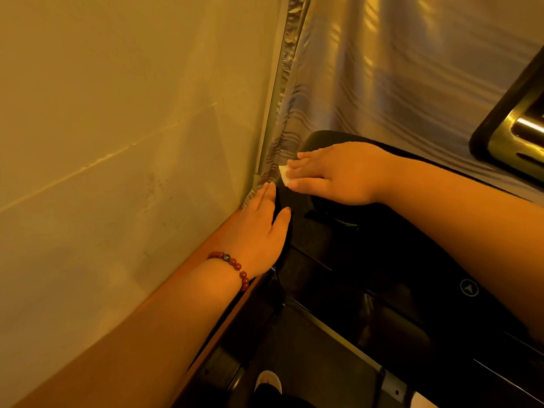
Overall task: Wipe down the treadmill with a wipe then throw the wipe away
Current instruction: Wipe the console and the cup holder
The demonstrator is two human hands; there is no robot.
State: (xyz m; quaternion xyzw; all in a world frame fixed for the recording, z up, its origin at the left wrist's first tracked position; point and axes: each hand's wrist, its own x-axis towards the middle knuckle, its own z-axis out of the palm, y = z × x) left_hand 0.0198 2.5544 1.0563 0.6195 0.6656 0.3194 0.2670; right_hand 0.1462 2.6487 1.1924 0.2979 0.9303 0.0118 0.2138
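Beige wall (103,142) on the left of the frame, shiny curtain (382,69) up top, black treadmill (368,260) lower right. Right hand (338,175) lies flat at center, fingers straight, pressing 1 white wipe (284,174) onto the treadmill's dark top; only a corner peeks out. Left hand (259,231) rests open against the treadmill's side by the wall, holding nothing. Wipe looks thin, soft and light, so I'd wipe with a flat palm and pinch a corner to lift. Count: 2 hands, 1 wipe, 1 treadmill.

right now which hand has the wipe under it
The right hand, pressing the white wipe on the treadmill; the left hand, with the red bead bracelet, holds none.
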